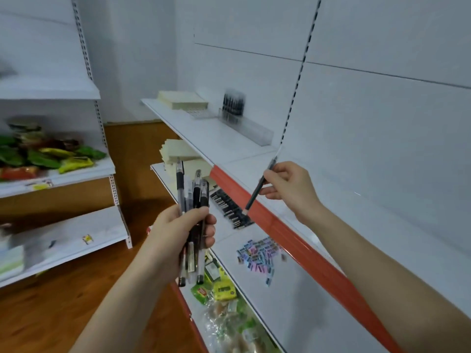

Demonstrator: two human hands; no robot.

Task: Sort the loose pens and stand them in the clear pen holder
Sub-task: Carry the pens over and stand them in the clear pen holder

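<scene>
My left hand (pixel 186 231) grips a bundle of several black and clear pens (pixel 193 197), held upright in front of the lower shelf. My right hand (pixel 288 186) pinches a single dark pen (pixel 260 186) tilted, tip up toward the top shelf's edge. The clear pen holder (pixel 251 127), a long low tray, sits on the top shelf (pixel 204 131) against the back wall, well beyond both hands. Several black pens (pixel 233 103) stand in its far end.
Stacks of pale notepads (pixel 182 99) lie at the top shelf's far end. On the lower shelf (pixel 280 289) are a row of black pens (pixel 229 205), small coloured erasers (pixel 260 253) and more notepads (pixel 175 151). Snack packets (pixel 48 154) fill the left rack.
</scene>
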